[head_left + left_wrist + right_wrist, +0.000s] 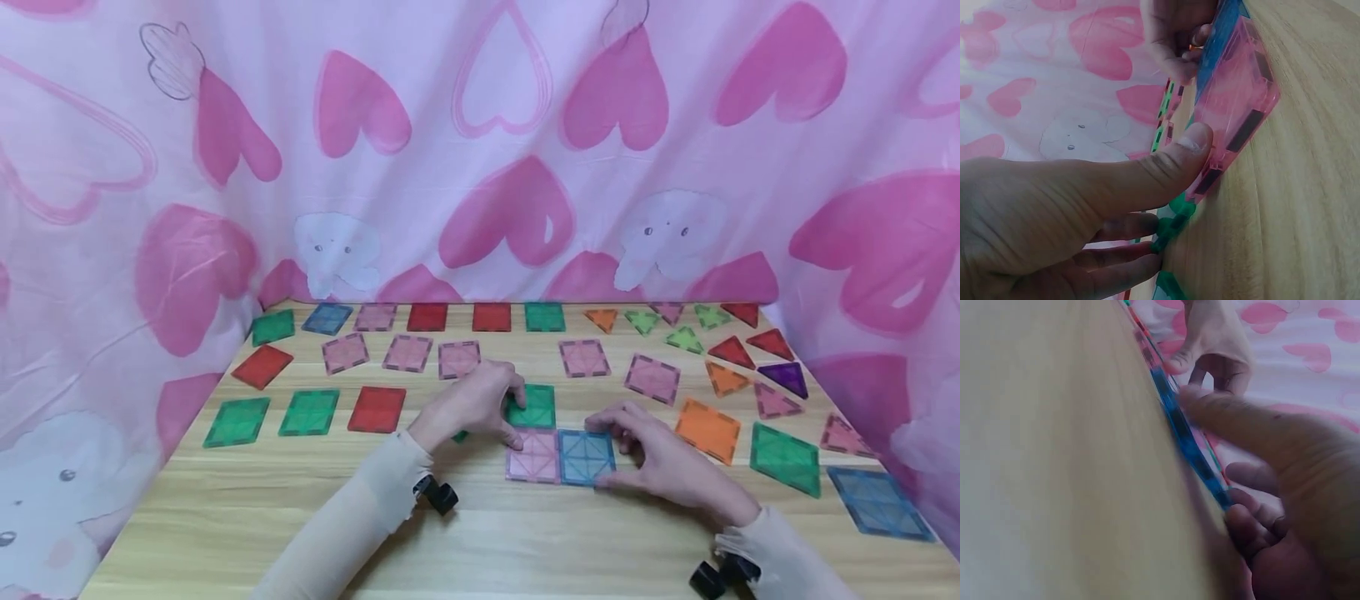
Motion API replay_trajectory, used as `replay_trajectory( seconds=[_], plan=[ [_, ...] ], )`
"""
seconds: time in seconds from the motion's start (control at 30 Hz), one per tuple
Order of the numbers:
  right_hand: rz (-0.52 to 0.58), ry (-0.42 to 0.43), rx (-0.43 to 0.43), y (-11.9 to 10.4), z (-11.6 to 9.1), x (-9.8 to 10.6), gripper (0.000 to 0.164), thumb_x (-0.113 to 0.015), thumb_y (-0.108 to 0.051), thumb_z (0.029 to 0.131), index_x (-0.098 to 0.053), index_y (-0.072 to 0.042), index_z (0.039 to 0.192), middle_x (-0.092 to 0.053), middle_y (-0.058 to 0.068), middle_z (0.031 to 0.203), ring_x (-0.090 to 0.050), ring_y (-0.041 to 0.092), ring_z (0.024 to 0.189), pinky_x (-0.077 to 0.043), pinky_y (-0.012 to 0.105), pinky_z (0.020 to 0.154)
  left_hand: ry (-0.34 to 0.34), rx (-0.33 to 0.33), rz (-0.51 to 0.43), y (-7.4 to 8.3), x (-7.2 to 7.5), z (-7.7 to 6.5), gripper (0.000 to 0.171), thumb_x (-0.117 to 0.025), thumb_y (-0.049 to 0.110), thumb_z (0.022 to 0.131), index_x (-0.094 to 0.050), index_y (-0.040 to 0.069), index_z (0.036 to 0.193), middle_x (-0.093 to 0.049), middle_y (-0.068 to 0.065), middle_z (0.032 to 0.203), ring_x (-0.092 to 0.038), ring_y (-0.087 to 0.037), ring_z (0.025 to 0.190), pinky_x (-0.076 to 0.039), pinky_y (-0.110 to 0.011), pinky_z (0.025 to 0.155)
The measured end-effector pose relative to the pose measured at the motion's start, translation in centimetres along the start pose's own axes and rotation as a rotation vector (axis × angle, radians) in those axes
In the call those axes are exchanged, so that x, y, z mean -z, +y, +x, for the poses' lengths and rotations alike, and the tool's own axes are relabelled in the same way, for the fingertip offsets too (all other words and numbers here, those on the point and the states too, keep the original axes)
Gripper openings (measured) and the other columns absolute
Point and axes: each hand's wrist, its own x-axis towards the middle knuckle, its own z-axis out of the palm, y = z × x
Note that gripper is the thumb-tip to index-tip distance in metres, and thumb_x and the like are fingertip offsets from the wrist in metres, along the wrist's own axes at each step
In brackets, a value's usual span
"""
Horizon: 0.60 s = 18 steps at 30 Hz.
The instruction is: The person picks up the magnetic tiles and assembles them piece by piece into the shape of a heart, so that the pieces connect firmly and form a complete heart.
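Three see-through square magnetic tiles lie edge to edge mid-table in the head view: a pink tile (533, 463), a blue tile (587, 463) at its right and a green tile (537, 407) beyond the pink one. My left hand (474, 403) holds the green tile's left side, its thumb resting at the pink tile's far left corner. In the left wrist view, the fingers meet a green edge below that thumb. With thumb and fingers, my right hand (654, 457) grips the blue tile at its right side. Partly under my left hand shows another green piece (460, 436).
Several square tiles lie in rows behind and to the left, among them a red tile (377, 409). On the right are triangles, such as a purple triangle (783, 378), plus an orange square (708, 429) and a green square (785, 458). A pink heart-patterned curtain (420, 192) backs the table.
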Motion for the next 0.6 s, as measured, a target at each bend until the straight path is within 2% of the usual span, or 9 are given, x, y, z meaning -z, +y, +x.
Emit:
replay_trajectory(
  seconds=[0.1, 0.23, 0.37, 0.43, 0.5, 0.6],
  plan=[
    [-0.006, 0.081, 0.027, 0.3, 0.8, 0.8, 0.059, -0.089, -0.037, 0.097, -0.066, -0.018, 0.148, -0.069, -0.001, 0.132, -0.066, 0.017, 0.109, -0.060, 0.031, 0.090, -0.011, -0.004, 0.003, 0.1, -0.2, -0.1, 0.052, -0.108, 0.042, 0.071, -0.082, 0.014, 0.108, -0.070, 0.001, 0.104, -0.059, -0.011, 0.088, -0.054, -0.022, 0.076],
    [-0.041, 0.183, 0.026, 0.7, 2.4, 1.1, 0.049, -0.083, -0.024, 0.104, -0.066, -0.013, 0.149, -0.070, 0.006, 0.136, -0.072, 0.027, 0.121, -0.064, 0.047, 0.101, -0.022, -0.005, 0.004, 0.0, -0.5, -0.5, 0.052, -0.107, 0.042, 0.072, -0.082, 0.014, 0.108, -0.070, 0.001, 0.105, -0.058, -0.010, 0.088, -0.053, -0.021, 0.077],
    [-0.095, 0.165, 0.024, 1.2, 3.3, 1.1, 0.053, -0.077, -0.019, 0.107, -0.061, -0.009, 0.156, -0.064, 0.015, 0.152, -0.062, 0.037, 0.140, -0.052, 0.062, 0.115, -0.019, -0.007, 0.016, -0.2, -0.5, -0.6, 0.056, -0.107, 0.043, 0.073, -0.081, 0.014, 0.113, -0.071, 0.000, 0.107, -0.059, -0.011, 0.089, -0.054, -0.022, 0.079],
    [-0.132, 0.149, 0.042, 1.3, 3.4, 1.2, 0.058, -0.076, -0.019, 0.107, -0.057, -0.005, 0.160, -0.058, 0.019, 0.159, -0.054, 0.042, 0.146, -0.045, 0.069, 0.119, -0.007, -0.015, 0.020, -0.2, -0.3, -0.5, 0.060, -0.107, 0.043, 0.073, -0.081, 0.012, 0.118, -0.073, -0.001, 0.111, -0.062, -0.012, 0.094, -0.057, -0.023, 0.085],
    [-0.162, 0.131, 0.041, 1.3, 3.5, 1.4, 0.062, -0.076, -0.021, 0.108, -0.053, -0.005, 0.163, -0.053, 0.021, 0.165, -0.047, 0.043, 0.151, -0.040, 0.072, 0.122, 0.005, -0.023, 0.023, -0.2, -0.1, -0.3, 0.068, -0.107, 0.043, 0.073, -0.080, 0.010, 0.126, -0.074, -0.003, 0.117, -0.065, -0.014, 0.100, -0.059, -0.025, 0.093],
    [-0.192, 0.086, 0.037, 1.2, 3.5, 1.5, 0.067, -0.073, -0.026, 0.110, -0.047, -0.002, 0.167, -0.047, 0.022, 0.165, -0.044, 0.042, 0.150, -0.041, 0.072, 0.120, -0.001, -0.013, 0.020, -0.3, 0.1, -0.4, 0.077, -0.107, 0.044, 0.073, -0.078, 0.008, 0.135, -0.075, -0.005, 0.124, -0.068, -0.015, 0.108, -0.059, -0.027, 0.101]
  ],
)
